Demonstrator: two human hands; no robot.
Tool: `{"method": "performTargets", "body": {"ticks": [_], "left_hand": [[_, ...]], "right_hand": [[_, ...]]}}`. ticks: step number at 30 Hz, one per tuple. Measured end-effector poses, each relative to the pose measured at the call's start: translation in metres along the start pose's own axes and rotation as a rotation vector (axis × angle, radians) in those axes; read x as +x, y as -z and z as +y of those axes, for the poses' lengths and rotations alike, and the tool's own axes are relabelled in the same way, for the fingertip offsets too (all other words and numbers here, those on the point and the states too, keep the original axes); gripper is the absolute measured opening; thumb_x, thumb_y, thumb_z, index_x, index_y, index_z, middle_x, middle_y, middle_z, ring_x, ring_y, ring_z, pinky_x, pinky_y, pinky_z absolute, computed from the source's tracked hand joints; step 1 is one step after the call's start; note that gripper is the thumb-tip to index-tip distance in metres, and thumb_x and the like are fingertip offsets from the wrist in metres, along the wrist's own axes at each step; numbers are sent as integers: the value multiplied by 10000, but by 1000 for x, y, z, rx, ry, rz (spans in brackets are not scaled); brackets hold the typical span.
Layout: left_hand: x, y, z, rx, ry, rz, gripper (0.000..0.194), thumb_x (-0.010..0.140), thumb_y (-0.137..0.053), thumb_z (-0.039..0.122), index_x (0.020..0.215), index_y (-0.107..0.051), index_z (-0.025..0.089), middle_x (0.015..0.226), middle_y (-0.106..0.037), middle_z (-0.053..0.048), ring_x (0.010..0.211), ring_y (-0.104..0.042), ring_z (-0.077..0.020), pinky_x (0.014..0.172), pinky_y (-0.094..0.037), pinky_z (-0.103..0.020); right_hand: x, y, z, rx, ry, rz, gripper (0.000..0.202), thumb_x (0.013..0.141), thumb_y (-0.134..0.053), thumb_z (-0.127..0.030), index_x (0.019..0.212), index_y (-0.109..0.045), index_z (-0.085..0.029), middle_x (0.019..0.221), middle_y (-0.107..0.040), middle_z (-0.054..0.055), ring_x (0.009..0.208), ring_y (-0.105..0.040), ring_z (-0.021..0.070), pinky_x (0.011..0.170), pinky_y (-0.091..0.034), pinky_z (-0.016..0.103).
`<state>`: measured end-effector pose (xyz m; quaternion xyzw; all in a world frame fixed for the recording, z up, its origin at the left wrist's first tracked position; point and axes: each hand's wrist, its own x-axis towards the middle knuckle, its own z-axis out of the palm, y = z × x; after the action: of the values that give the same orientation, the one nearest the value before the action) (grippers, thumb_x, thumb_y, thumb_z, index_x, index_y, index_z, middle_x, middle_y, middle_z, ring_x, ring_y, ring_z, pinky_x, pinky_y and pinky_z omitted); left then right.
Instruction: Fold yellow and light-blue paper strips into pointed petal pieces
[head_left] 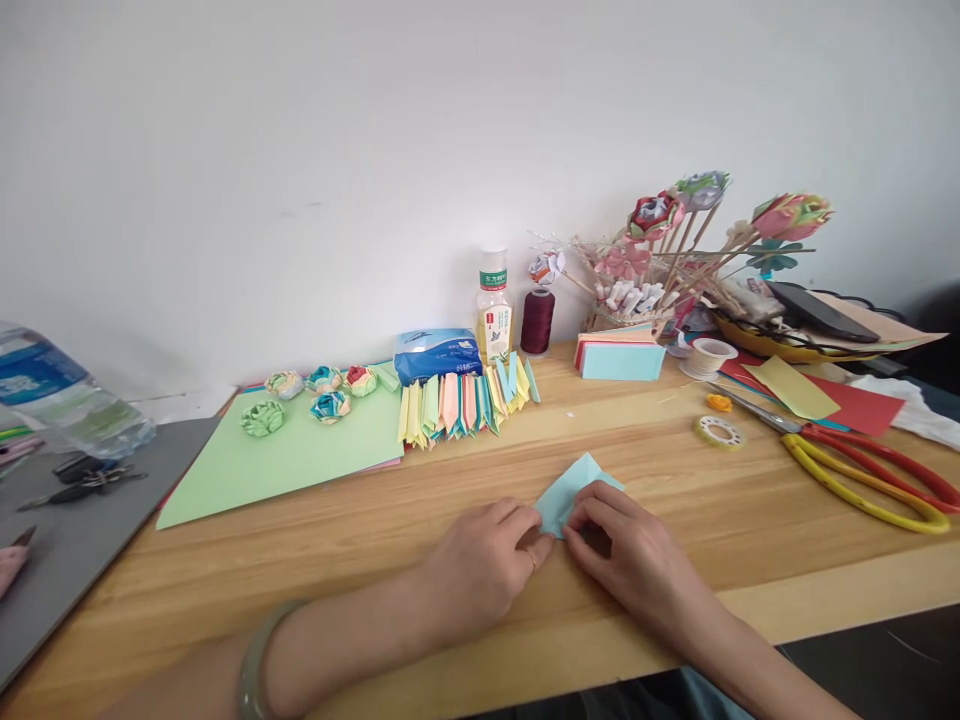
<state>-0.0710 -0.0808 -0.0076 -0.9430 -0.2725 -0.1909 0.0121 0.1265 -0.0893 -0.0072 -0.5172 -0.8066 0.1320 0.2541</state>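
A light blue piece of paper (564,492), partly folded, lies on the wooden table near its front edge. My left hand (491,560) is closed at the paper's lower left corner, thumb and fingers pinching its edge. From the right, my right hand (630,545) presses its curled fingers on the paper's right side, with thumb and fingertips close together. Both hands cover part of the lower edge, so the folds there are hidden.
Folded paper strips (457,405), a tissue pack (437,355) and a bottle (493,310) stand behind. Paper flowers lie on green sheets (300,460) at left. Scissors (862,455), tape (718,432) and a stack of cut paper (621,361) are at right.
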Motion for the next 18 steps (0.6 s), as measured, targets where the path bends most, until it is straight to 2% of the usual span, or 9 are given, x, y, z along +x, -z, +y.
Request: {"method": "performTargets", "body": {"ticks": [9, 11, 16, 18], "left_hand": [[1, 2, 2, -58, 56, -27, 317, 983, -298, 193, 953, -608, 138, 963, -597, -63, 883, -542, -177, 770, -498, -298], [0, 2, 1, -47, 50, -22, 293, 980, -320, 195, 976, -607, 137, 977, -595, -61, 893, -540, -177, 768, -496, -293], [1, 3, -8, 92, -5, 6, 214, 960, -410, 223, 969, -616, 164, 992, -578, -74, 950, -524, -206, 772, -485, -324], [3, 4, -10, 169, -13, 17, 188, 948, -439, 228, 964, -617, 171, 998, -572, -88, 958, -517, -225, 765, -481, -348]], "right_hand": [[0, 1, 1, -29, 21, -5, 95, 822, -475, -111, 770, -515, -180, 788, -546, 41, 697, -544, 171, 615, -458, 298], [-3, 5, 5, -38, 91, -22, 118, 853, -443, -107, 839, -537, -177, 838, -558, 54, 730, -549, 170, 634, -466, 296], [-12, 22, 8, -195, 387, -66, 244, 902, -392, -121, 1003, -595, -211, 895, -596, 68, 824, -546, 208, 710, -464, 358], [-16, 25, 0, -216, 416, -94, 233, 894, -420, -143, 1039, -593, -200, 908, -599, 76, 832, -546, 211, 723, -469, 364]]}}
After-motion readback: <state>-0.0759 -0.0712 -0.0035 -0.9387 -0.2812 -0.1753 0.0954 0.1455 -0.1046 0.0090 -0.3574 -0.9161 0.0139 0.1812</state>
